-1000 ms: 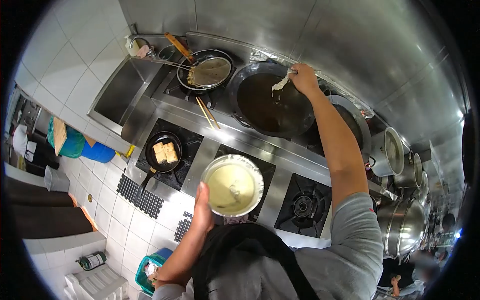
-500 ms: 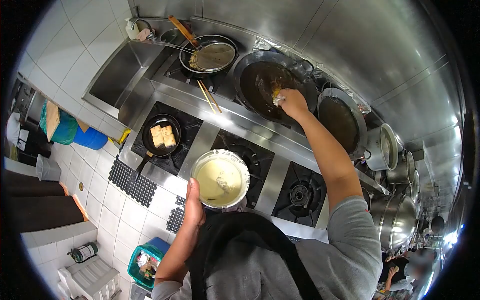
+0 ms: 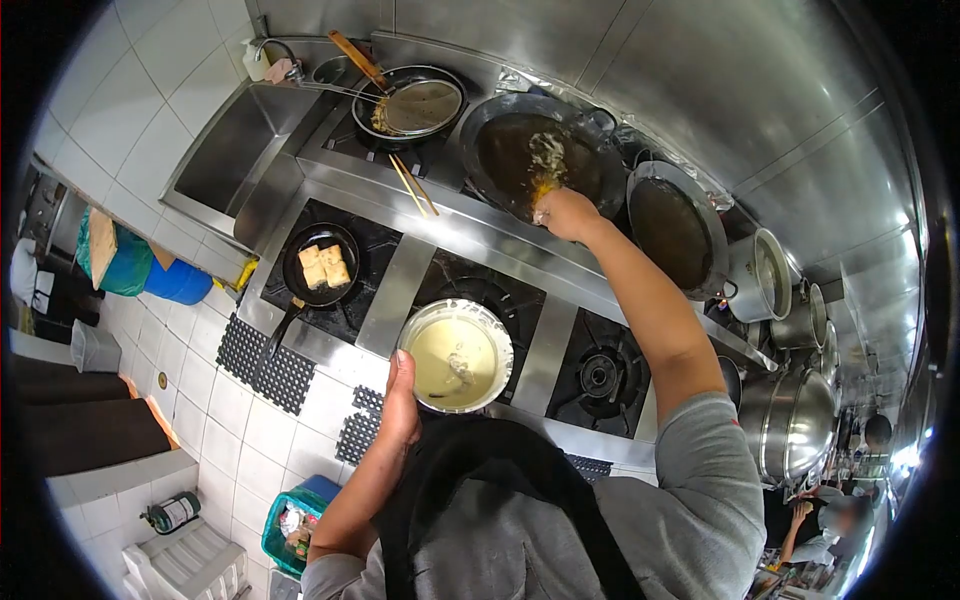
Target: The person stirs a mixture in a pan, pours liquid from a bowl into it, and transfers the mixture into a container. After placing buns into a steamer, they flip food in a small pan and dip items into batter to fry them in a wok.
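Steel stove surface: at its back edge a battered piece [image 3: 546,152] fries in the wok [image 3: 500,175], right hand [image 3: 566,213] at the rim (grip unclear). Left hand [image 3: 402,402] grasps the batter bowl [image 3: 458,352] over the front edge; likely more to dip.

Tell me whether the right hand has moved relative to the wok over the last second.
Yes. The right hand has pulled back from the far rim of the wok to its near rim, toward the person.
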Demonstrator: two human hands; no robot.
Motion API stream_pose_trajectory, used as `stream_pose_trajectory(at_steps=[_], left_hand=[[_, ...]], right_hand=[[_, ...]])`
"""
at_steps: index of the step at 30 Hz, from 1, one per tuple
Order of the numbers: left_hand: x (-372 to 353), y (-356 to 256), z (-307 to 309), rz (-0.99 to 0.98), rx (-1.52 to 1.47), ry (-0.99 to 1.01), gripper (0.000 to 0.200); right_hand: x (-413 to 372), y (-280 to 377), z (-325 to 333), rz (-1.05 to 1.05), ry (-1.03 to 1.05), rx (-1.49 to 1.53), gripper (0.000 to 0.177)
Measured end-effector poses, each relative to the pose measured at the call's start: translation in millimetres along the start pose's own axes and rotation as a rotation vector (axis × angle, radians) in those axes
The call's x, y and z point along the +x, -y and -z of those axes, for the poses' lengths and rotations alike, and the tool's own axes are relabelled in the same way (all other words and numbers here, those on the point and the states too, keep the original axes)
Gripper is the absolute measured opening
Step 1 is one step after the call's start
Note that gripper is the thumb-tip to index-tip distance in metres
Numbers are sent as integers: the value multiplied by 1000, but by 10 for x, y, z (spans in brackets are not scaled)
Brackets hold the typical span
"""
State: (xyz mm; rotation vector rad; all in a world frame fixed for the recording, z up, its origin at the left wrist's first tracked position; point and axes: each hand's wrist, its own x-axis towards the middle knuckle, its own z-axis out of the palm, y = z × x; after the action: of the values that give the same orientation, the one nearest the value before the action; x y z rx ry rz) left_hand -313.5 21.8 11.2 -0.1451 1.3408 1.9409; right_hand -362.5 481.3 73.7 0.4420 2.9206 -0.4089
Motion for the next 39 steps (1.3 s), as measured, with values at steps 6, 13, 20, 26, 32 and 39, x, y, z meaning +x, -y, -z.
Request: stream_pose_trajectory(at_steps=[6,13,20,26,32,39], left_hand=[[24,26,-7,23,-3,31,80],[207,53,-135,35,-66,110,76],[318,-31,-364,-15,-36,165,74],[369,-122,-531,-54,6,147,79],[477,-78,-622,-29,100,210,82],[514,-25,-814,-90,275,320,91]], right_hand=[[18,16,-18,-2,68,-17,20],[-33,130,41,-16,145,18,25],[-67,194,-84,-10,5,-30,22],[-541,599,197,19,-193,126,22],[-1270,1199,-183,562,186,211,22],[-1618,1424,-811,603,230,-163,21]])
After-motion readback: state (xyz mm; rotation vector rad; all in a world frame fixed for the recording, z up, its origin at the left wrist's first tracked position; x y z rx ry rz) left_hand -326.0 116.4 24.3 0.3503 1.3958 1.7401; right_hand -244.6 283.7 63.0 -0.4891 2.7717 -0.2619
